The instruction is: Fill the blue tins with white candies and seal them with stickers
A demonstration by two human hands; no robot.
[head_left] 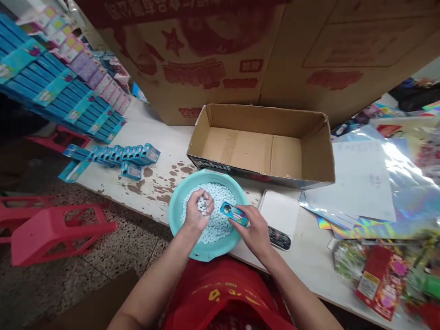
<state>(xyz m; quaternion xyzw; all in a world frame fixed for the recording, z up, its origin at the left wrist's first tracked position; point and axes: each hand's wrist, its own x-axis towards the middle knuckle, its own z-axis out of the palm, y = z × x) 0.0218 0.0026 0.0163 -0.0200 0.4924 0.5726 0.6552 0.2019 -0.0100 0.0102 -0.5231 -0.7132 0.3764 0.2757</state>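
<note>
A turquoise basin (175,206) stands at the table's front edge, full of small pale candies (215,231). Over its left part, my left hand (198,210) is cupped palm up, its fingers curled round a handful of the candies. My right hand (252,227) grips a small blue candy box (233,213) above the basin's right side, thumb and fingers on its long edges. A dark round spot shows at the box's left end; whether it is a hole or print, I cannot tell.
An open cardboard box (254,146) lies behind the basin, before a big carton (220,59). A white scale (280,213) stands to the right. Small blue boxes (130,169) sit left. Plastic sheets (357,174) and a red pouch (381,279) lie right; red stools (58,233) stand left.
</note>
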